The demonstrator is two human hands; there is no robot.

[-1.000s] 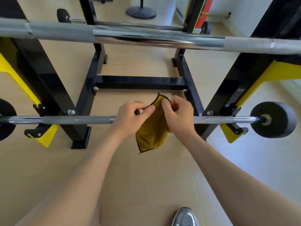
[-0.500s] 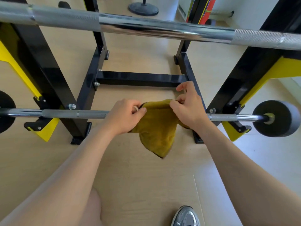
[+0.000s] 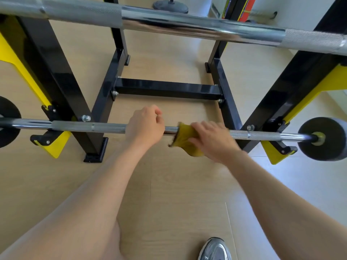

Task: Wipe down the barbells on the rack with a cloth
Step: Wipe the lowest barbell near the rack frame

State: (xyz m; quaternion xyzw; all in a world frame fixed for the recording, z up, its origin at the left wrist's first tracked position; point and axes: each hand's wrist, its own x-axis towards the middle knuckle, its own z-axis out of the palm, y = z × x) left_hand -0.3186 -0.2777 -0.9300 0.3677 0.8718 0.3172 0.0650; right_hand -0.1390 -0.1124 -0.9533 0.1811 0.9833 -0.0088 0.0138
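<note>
1. The lower barbell (image 3: 84, 126) lies level across the rack's (image 3: 62, 87) low hooks, with a black weight plate (image 3: 323, 139) on its right end and another (image 3: 7, 126) at the left edge of view.
2. The left hand (image 3: 144, 126) sits on the smooth middle of this bar. Its fingers (image 3: 155, 114) are curled tight over the top and grip the steel.
3. The cloth (image 3: 185, 136) – mustard yellow – is wrapped over the same bar just right of the left hand, with a bare stretch of chrome showing between them. Its loose end hangs below the bar.
4. The right hand (image 3: 212, 139) covers the cloth from above and holds it against the bar. Its fingers (image 3: 199, 126) lie across the fabric. The hand is blurred, so how far they wrap underneath cannot be told.
5. The upper barbell (image 3: 187, 25) crosses the top of the view on the higher hooks – well apart from both hands.
6. The rack has black uprights with yellow side plates and stands on a pale wooden floor (image 3: 169, 194).
7. The toe of a silver shoe (image 3: 215, 249) shows at the bottom edge.
</note>
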